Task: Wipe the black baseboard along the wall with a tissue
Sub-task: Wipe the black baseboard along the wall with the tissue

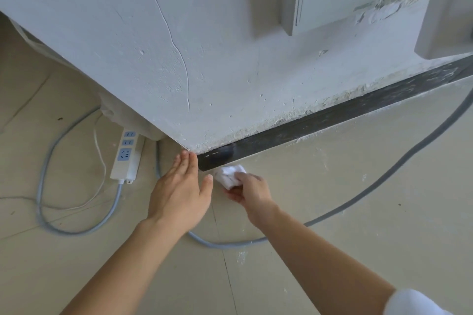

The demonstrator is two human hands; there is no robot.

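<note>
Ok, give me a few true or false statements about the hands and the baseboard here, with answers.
The right hand holds the tissue. True.
The tissue is at the far end of the baseboard. False: it is at the near end, by the corner of the wall.
The left hand is clenched in a fist. False: its fingers are straight and hold nothing.
A power strip lies on the floor. True.

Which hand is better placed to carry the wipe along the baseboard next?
Right. The right hand grips the crumpled white tissue at the corner end of the black baseboard strip, the dusty stretch on its side. The left hand lies flat, empty, at the white wall corner.
</note>
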